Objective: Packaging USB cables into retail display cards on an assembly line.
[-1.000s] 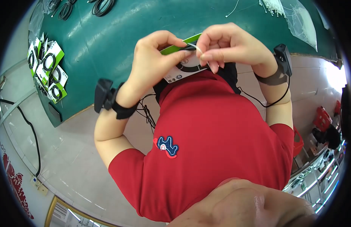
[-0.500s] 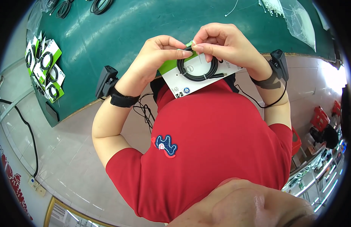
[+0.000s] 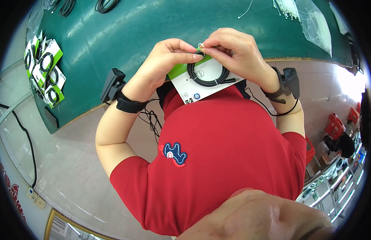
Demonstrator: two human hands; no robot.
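Looking down from the head view, the left hand [image 3: 163, 60] and right hand [image 3: 233, 54] both pinch the top edge of a white-and-green card [image 3: 203, 82] carrying a coiled black cable [image 3: 207, 74], held against the red shirt [image 3: 217, 160] at the green table's [image 3: 125, 32] edge, fingertips closed on a small white tie [image 3: 201, 46].
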